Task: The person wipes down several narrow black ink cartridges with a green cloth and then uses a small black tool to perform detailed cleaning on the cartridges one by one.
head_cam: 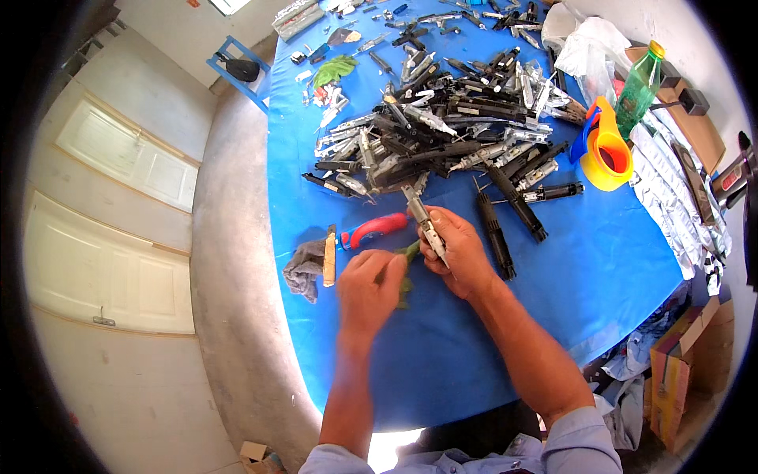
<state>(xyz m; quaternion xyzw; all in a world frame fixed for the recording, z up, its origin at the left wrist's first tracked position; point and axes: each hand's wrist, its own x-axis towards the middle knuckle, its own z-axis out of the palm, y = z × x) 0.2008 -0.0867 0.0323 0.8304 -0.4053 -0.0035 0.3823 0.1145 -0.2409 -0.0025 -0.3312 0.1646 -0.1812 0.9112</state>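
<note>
My right hand (459,252) grips a slim grey metal-and-plastic mechanical part (425,222), its upper end pointing away from me. Close by on the left, my left hand (370,290) is curled and slightly blurred; whether its fingers pinch anything cannot be told. A green leaf or cloth (407,284) shows between the hands, partly hidden. Beyond my left hand lies a tool with a red and blue handle (379,230). A flat tool with a tan handle (330,260) rests against a dark grey cloth (303,272). Two black slotted cylindrical parts (494,234) (518,204) lie right of my right hand.
A large heap of black and silver parts (438,124) covers the middle of the blue-covered table (450,367). At right stand a yellow, orange and blue plastic holder (605,157) and a green bottle (639,89). A cardboard box (672,385) sits beside the table's right edge.
</note>
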